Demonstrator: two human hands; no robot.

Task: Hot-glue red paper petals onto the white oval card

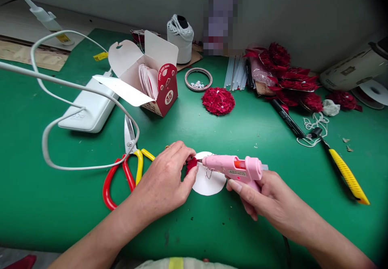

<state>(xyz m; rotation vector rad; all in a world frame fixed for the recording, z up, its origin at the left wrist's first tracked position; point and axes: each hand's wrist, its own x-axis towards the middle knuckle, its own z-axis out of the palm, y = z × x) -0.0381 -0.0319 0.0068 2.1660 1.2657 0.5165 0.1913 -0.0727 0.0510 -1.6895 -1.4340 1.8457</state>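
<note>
My right hand [257,194] is wrapped round the handle of a pink glue gun [235,167], its nozzle pointing left. The nozzle tip meets a small piece of red fabric [190,165], which my left hand [172,172] pinches between thumb and fingers. Under both lies a white paper disc [209,186] on the green table; the red piece is at its left edge. Partly behind my left wrist rest scissors [129,168] with one red and one yellow handle. Beyond the disc sits a round red fabric flower [218,101] with small pale beads.
A red and white box [166,93] holding pale discs stands behind a white power bank [89,107], whose cable [91,89] loops over the left side. At right lie a black marker [287,119], a yellow cutter [348,176] and several red flowers [297,79]. Glue sticks [236,73] lie at the back.
</note>
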